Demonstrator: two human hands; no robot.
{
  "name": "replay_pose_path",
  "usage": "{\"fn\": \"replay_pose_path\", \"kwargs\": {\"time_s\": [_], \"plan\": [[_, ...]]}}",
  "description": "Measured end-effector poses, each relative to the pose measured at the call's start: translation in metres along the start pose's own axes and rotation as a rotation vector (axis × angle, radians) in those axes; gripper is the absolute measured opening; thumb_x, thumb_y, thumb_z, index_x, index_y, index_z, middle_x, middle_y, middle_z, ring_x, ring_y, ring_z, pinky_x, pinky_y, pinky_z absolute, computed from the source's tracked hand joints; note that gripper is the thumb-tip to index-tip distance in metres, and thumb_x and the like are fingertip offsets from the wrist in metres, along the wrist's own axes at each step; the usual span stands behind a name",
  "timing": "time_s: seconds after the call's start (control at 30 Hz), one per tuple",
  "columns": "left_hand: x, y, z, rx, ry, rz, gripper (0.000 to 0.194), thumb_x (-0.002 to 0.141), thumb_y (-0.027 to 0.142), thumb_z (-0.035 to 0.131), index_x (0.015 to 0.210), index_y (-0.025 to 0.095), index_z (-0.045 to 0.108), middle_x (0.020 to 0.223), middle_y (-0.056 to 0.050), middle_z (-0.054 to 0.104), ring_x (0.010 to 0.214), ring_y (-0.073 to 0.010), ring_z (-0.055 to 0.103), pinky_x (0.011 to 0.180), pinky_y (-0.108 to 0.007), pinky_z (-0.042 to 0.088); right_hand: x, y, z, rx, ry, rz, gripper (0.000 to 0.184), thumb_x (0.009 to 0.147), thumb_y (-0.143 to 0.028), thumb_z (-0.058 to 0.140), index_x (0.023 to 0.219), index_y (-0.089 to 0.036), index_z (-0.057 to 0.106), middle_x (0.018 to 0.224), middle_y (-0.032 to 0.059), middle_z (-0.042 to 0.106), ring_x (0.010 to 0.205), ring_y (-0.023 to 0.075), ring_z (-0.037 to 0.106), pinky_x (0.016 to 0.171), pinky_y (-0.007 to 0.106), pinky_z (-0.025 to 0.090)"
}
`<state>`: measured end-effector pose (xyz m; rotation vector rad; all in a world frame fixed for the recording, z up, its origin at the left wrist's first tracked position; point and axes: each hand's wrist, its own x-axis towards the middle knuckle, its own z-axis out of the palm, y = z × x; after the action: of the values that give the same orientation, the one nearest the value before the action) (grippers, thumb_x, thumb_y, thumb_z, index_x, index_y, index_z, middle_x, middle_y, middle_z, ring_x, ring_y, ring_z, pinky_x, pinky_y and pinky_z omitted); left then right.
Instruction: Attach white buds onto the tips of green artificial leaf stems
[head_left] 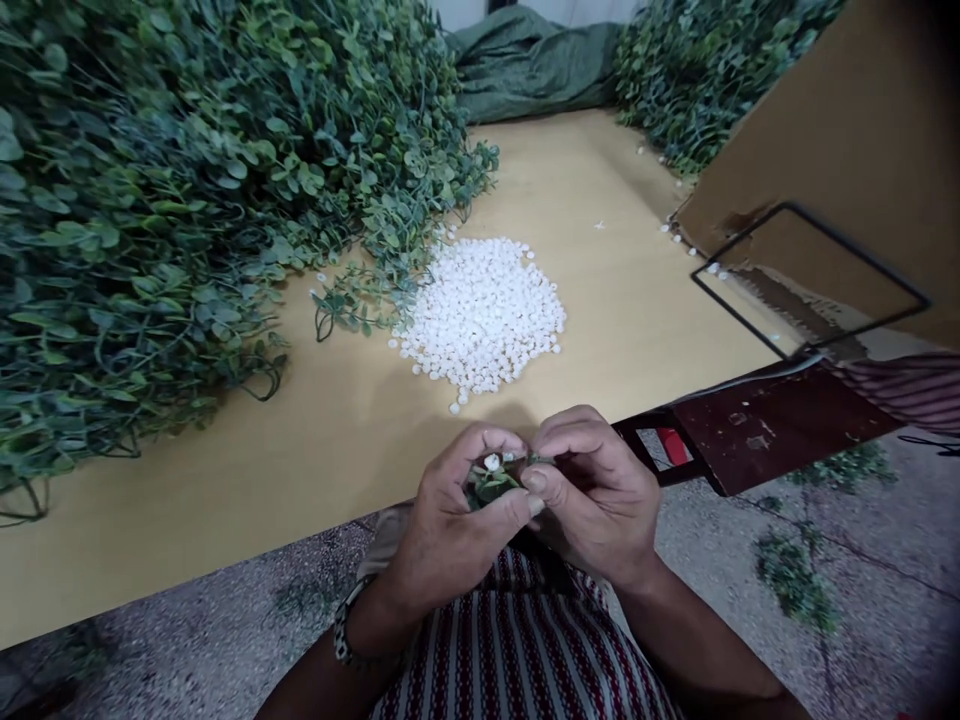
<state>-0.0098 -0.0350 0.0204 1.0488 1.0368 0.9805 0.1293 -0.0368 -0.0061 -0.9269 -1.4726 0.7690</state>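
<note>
My left hand [450, 520] is closed around a small artificial green sprig [489, 484] with a tiny white bead [492, 461] on its tip. My right hand [596, 495] meets it from the right, fingers pinched on the same sprig's end. Both hands hover just past the near edge of the tan table [300, 440], above my striped lap. A heap of white beads [484, 312] lies on the table right beyond my hands.
A big mound of artificial green foliage [165, 190] fills the table's left side, and more greenery [697, 70] lies at the far right. A cardboard box [847, 150] and a dark red stool [757, 425] stand on the right. Loose sprigs [795, 580] lie on the speckled floor.
</note>
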Motion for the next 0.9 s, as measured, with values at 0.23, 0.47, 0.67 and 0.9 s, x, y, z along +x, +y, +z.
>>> {"fn": "replay_pose_path", "kwargs": {"time_s": [0.23,0.47,0.67,0.9], "plan": [[-0.011,-0.005,-0.026,-0.050,0.228,0.025,0.006,0.073,0.017,0.069,0.077,0.017,0.066,0.061,0.003,0.058,0.048,-0.0065,0.047,0.045,-0.017,0.038,0.027,-0.002,0.004,-0.180,-0.149,-0.215,0.021,0.086,-0.008,0.061,0.102,-0.022,0.064,0.082,0.0015,0.068,0.075,0.0152,0.064,0.062,0.029,0.052],[-0.015,0.002,-0.046,-0.283,0.443,0.038,0.019,0.068,0.021,0.077,0.085,0.019,0.068,0.072,0.000,0.068,0.052,-0.0084,0.053,0.048,-0.018,0.042,0.055,0.023,0.023,-0.721,-0.426,-0.457,0.014,0.090,-0.008,0.053,0.088,-0.016,0.065,0.076,0.0060,0.064,0.071,0.0185,0.055,0.063,0.033,0.044],[-0.007,-0.007,-0.051,-0.310,0.372,0.074,0.018,0.068,0.024,0.078,0.083,0.017,0.070,0.068,-0.001,0.066,0.050,-0.0071,0.049,0.045,-0.018,0.038,0.053,0.025,0.032,-0.932,-0.448,-0.530,0.013,0.088,-0.008,0.055,0.090,-0.017,0.064,0.071,0.0046,0.059,0.069,0.0197,0.048,0.063,0.033,0.037],[-0.006,-0.006,-0.048,-0.302,0.313,0.092,0.016,0.067,0.020,0.078,0.081,0.019,0.069,0.066,0.003,0.060,0.051,-0.0062,0.046,0.046,-0.018,0.037,0.048,0.021,0.020,-0.786,-0.380,-0.499,0.006,0.090,-0.013,0.057,0.085,-0.015,0.060,0.076,0.0070,0.066,0.073,0.0192,0.056,0.067,0.033,0.040]]}}
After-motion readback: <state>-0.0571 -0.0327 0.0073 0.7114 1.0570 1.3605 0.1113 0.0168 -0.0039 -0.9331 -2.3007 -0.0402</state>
